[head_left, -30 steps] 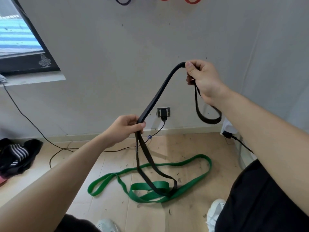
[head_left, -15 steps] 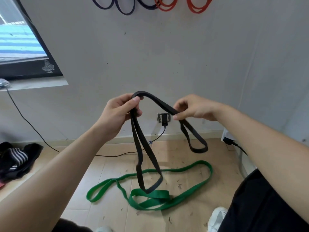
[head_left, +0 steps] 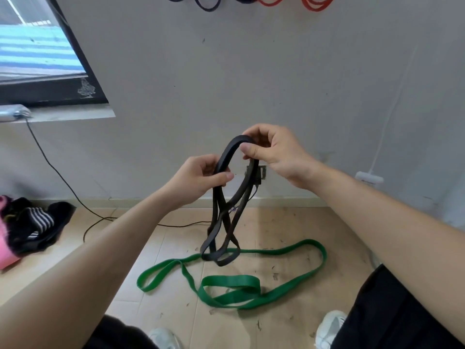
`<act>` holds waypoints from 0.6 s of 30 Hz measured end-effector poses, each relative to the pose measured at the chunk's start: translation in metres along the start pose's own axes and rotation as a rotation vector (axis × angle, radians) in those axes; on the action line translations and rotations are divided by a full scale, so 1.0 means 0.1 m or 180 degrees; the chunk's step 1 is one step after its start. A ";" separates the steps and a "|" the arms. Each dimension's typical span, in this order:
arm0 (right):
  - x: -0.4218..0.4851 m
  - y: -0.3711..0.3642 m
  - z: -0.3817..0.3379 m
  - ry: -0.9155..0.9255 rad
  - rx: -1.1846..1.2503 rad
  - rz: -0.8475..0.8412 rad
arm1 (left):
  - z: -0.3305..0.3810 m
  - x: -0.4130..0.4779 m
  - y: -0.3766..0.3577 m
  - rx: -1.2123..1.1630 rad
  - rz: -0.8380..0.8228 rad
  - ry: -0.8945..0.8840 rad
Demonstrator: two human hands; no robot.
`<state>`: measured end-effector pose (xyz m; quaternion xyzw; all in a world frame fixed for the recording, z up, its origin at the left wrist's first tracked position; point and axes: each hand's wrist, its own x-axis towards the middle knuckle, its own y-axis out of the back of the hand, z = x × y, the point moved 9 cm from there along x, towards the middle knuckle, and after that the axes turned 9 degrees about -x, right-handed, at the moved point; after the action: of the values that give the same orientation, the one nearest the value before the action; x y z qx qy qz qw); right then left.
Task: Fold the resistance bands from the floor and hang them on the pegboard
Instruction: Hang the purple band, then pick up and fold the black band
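Black band (head_left: 227,152) hangs doubled mid-scene, its loops dangling over the green band (head_left: 231,280) on the floor (head_left: 289,230). Your left hand (head_left: 198,177) grips the strands and your right hand (head_left: 274,152) pinches the top bend. Even the loops and untwist crossed strands before hanging.
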<state>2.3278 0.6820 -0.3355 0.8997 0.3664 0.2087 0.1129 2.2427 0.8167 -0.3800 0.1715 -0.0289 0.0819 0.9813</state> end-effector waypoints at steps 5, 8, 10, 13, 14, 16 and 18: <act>0.05 0.26 -0.03 -0.0069 0.0429 0.0432 | -0.16 -0.03 0.04 -0.0039 -0.0019 0.0150; 0.04 0.40 0.04 -0.0177 0.0545 0.0625 | -0.16 -0.01 0.07 -0.0043 0.0041 0.0111; 0.04 0.49 0.09 -0.0234 0.0526 0.0719 | -0.12 0.01 0.08 -0.0105 0.0143 0.0045; 0.03 0.56 0.12 -0.0267 0.0174 0.0525 | -0.01 0.03 0.16 -0.0463 0.0408 -0.0105; 0.01 0.54 0.13 -0.0302 -0.0033 0.0333 | 0.03 0.04 0.19 -0.0569 0.0484 -0.0147; -0.03 0.46 0.17 -0.0416 -0.0530 -0.0106 | 0.12 0.05 0.20 -0.0663 0.0552 -0.0207; -0.09 0.30 0.19 -0.0472 -0.0890 -0.0491 | 0.22 0.06 0.13 -0.0703 0.0492 -0.0252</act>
<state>2.3486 0.6538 -0.3439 0.8573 0.3925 0.1814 0.2793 2.2458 0.8222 -0.3548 0.0629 -0.0895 0.1469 0.9831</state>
